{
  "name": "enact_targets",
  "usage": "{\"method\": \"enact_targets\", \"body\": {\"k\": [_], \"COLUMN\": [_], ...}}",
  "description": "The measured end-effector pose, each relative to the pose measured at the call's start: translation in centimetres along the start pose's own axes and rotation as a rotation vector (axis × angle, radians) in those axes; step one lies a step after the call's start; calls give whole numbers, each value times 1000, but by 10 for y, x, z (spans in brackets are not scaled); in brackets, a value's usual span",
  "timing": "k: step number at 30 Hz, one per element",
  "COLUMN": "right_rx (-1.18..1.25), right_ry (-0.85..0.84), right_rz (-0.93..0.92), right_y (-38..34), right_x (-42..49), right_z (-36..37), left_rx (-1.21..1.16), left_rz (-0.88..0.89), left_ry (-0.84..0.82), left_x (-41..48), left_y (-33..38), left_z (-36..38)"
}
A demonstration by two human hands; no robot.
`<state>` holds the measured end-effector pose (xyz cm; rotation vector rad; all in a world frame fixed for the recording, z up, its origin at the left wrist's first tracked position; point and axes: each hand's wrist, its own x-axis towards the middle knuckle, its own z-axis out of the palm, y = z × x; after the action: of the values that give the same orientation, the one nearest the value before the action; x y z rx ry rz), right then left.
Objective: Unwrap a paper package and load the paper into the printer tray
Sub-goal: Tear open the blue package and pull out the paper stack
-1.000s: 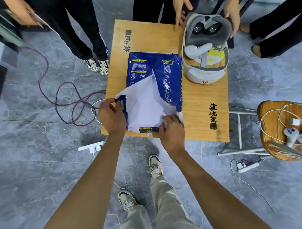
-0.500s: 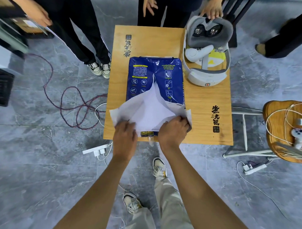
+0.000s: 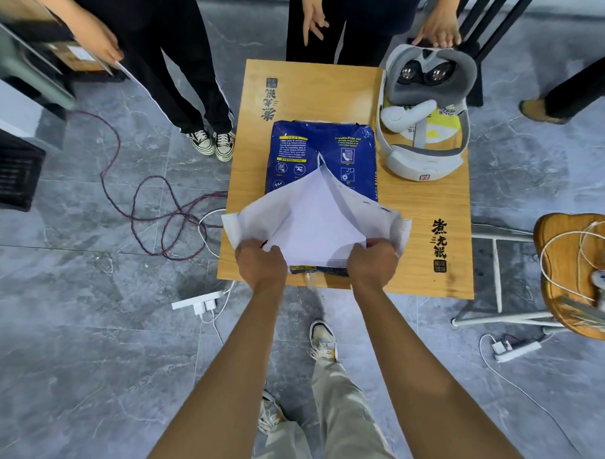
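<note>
So the wooden table (image 3: 428,213) was the biggest thing in view, standing on a grey tiled floor with a few people gathered at its far side. The blue paper package (image 3: 297,153) lay flat on it, a bit left of centre, its long axis running straight away from the person, near end right at the table's front edge. A white VR headset (image 3: 424,130) sat just beside its far right corner, not in the way.

The near half of the wrapper was already torn open along the middle seam, white inner flaps (image 3: 257,214) peeled out to both sides, and the ream of white paper (image 3: 315,226) showed through in a triangle pointing away. The far half looked still sealed.

Both hands were at the near end, about equally close, one per flap. The left hand (image 3: 260,262) was closed around the left flap's edge, the right hand (image 3: 372,262) clenched on the right flap, knuckles up, fingertips hidden under the paper.

My guess is the next bit turns on that seam: it runs lengthwise, away from the hands, so pulling outward and forward should carry the tear toward the far end. No printer tray anywhere in view, so loading's a way off.
</note>
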<state>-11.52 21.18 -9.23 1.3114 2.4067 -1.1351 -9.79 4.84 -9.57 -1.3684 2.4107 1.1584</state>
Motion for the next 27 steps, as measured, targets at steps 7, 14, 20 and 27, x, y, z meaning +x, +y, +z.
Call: {"method": "enact_targets", "body": {"k": [7, 14, 20, 27], "right_rx": [68, 263, 74, 17], "right_ry": [-203, -662, -578, -357], "right_rz": [49, 223, -118, -287], "right_y": [2, 34, 46, 52], "right_x": [-7, -17, -19, -52], "right_z": [-23, -53, -50, -47], "left_rx": [-168, -131, -210, 33], "left_rz": [-135, -159, -130, 61], "left_ry": [46, -262, -286, -132], "left_x": [0, -23, -29, -61], "left_y": [6, -33, -32, -28], "left_z": [-17, -53, -49, -37]}}
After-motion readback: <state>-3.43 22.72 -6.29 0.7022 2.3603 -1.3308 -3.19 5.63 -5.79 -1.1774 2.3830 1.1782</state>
